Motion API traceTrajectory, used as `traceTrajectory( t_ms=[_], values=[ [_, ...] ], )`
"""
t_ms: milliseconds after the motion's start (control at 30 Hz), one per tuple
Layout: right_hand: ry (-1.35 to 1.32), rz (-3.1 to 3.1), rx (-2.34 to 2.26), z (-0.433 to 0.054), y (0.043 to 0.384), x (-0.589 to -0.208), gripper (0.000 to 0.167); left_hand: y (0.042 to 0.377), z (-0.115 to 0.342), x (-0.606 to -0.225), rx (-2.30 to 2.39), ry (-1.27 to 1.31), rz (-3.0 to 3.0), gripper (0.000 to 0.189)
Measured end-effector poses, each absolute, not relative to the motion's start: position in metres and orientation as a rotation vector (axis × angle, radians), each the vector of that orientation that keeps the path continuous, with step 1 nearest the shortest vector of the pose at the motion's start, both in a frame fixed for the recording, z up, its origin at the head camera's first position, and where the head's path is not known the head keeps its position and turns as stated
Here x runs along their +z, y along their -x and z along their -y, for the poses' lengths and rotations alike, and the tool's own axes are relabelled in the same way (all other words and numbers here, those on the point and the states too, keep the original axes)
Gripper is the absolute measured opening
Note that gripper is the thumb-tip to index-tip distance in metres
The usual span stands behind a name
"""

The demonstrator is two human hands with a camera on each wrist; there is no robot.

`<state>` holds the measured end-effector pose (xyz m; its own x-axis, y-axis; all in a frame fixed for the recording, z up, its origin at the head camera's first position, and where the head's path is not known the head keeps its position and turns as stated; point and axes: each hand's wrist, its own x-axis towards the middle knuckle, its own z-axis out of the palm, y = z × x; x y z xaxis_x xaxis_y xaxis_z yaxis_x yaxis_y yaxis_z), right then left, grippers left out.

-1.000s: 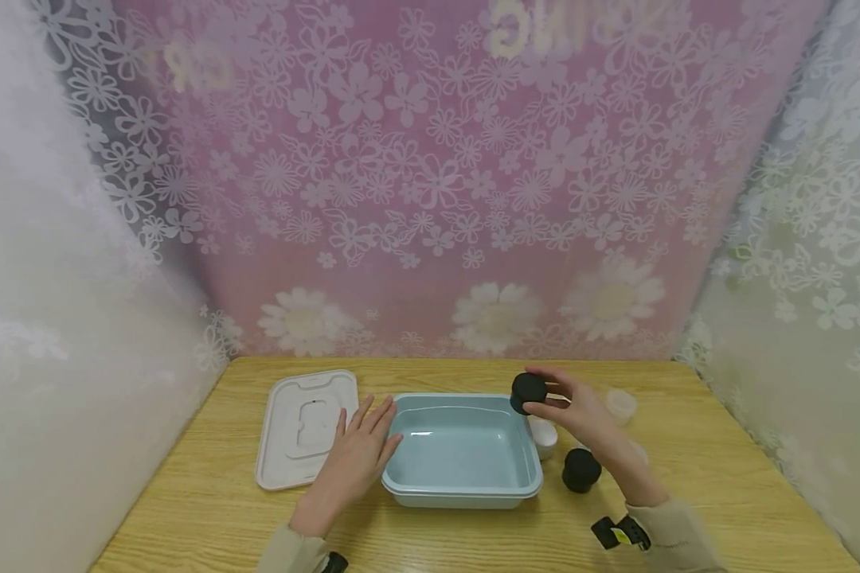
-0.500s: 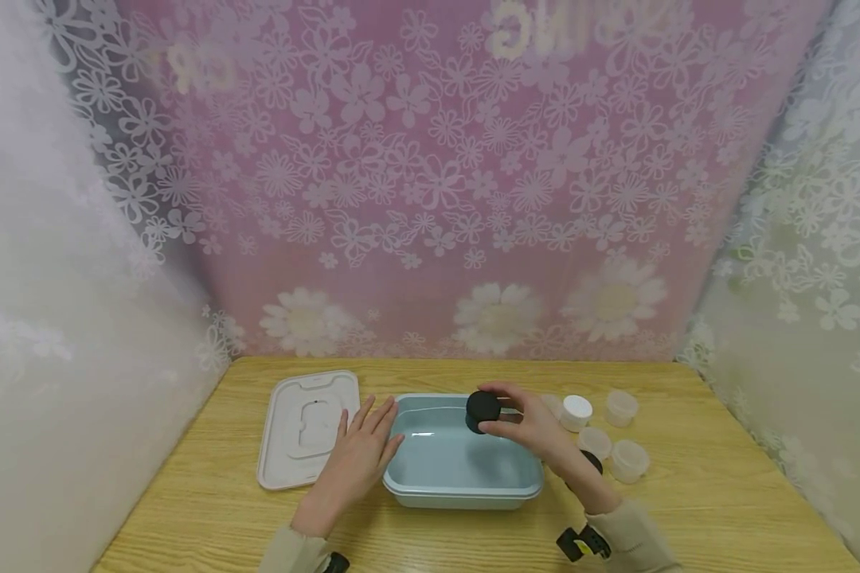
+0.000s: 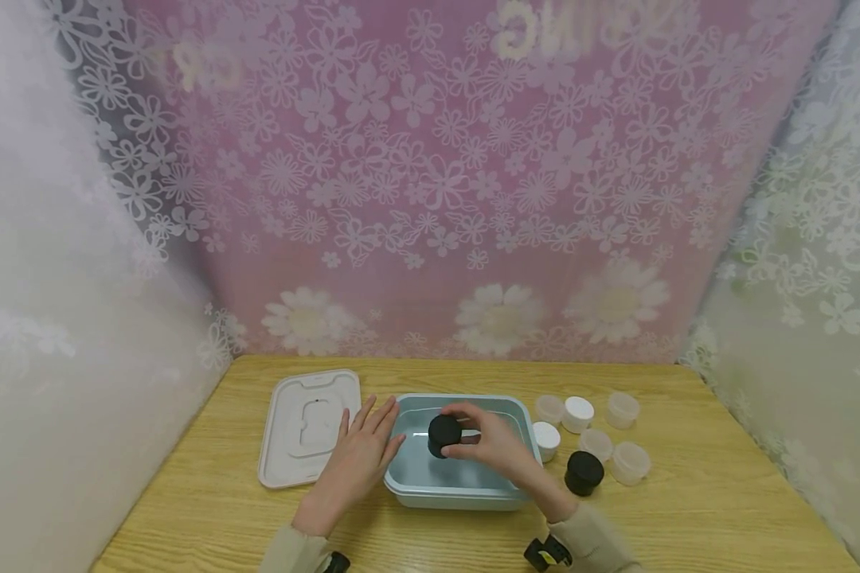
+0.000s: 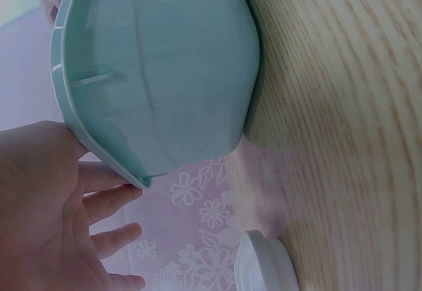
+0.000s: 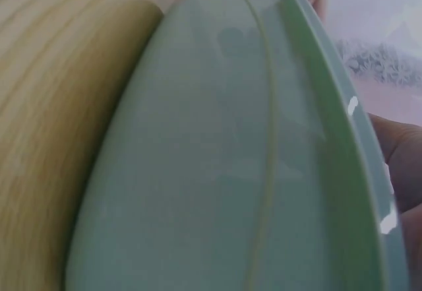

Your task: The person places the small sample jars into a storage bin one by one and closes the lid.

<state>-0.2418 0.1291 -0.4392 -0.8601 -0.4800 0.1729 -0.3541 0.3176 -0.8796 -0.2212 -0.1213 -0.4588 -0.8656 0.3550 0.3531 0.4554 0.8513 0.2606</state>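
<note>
A light blue rectangular tub (image 3: pixel 466 502) stands on the table. My left hand (image 3: pixel 358 454) rests at its left rim, fingers spread and straight; in the left wrist view the hand (image 4: pixel 53 198) touches the rim of the tub (image 4: pixel 165 73). Over the tub's inside, left of its middle, my right hand (image 3: pixel 490 440) pinches a small black round container (image 3: pixel 444 434) between thumb and fingers. The right wrist view shows mostly the outer wall of the tub (image 5: pixel 198 139), with part of the right hand (image 5: pixel 402 159) beyond the rim; the black container is hidden there.
Right of the tub stand a second black container (image 3: pixel 584 473), a white round container (image 3: pixel 578 414), another white container (image 3: pixel 545 441) against the tub's side, and several translucent cups (image 3: pixel 630 463). A pale lid (image 3: pixel 279 430) lies on the wooden table (image 3: pixel 186 509) at left.
My right hand has carried the black container leftward from the tub's back right corner to over its inside. The left hand has stayed at the rim.
</note>
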Motion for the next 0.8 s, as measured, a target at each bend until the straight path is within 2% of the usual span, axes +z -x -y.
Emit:
traceTrajectory(
  t_ms=[267, 633, 800],
  values=[
    [0.861, -2.546, -1.326, -0.106, 0.243, -0.452, 0.050, 0.221, 0.121, -0.458, -0.486, 0.619, 2.735, 0.052],
    [0.852, -2.563, -1.118, -0.089, 0.240, -0.449, 0.047, 0.222, 0.122, -0.459, -0.496, 0.627, 2.725, 0.051],
    [0.861, -2.480, -1.155, -0.087, 0.242, -0.451, 0.035, 0.221, 0.122, -0.458, -0.499, 0.620, 2.737, 0.051]
  ],
)
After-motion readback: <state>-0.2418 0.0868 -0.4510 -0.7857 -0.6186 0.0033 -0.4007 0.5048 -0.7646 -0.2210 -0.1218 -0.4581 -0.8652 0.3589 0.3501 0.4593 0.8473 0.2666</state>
